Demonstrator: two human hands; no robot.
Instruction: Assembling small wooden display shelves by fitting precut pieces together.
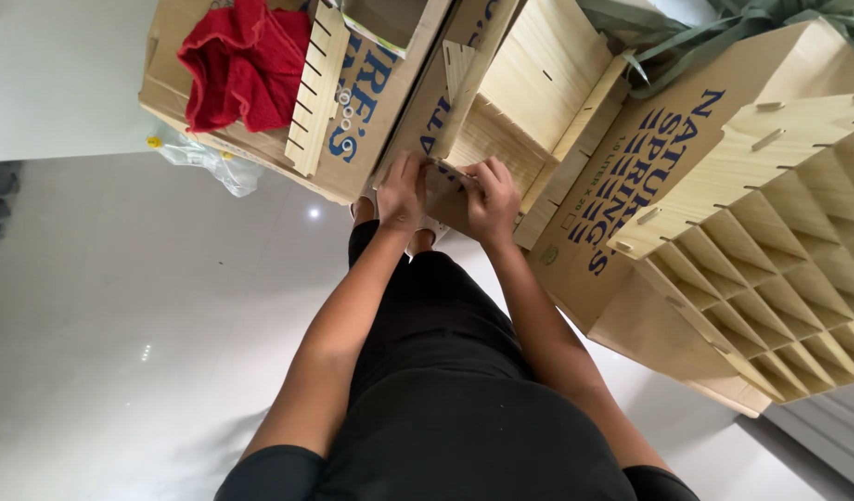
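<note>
My left hand (402,193) and my right hand (491,199) are side by side, fingers pinched on the near edge of a pale plywood piece (529,88) with slots that lies on a cardboard box (417,121). Both hands grip the wood where a thin slat (471,83) meets a flat panel. What lies between the fingertips is hidden by the fingers. My forearms reach up from a black garment.
A red cloth (244,65) lies on a cardboard box at the upper left beside a slotted wooden strip (317,88). A plywood lattice of diamond cells (779,269) rests on a printed carton (631,186) at right. White glossy floor (121,297) spreads left.
</note>
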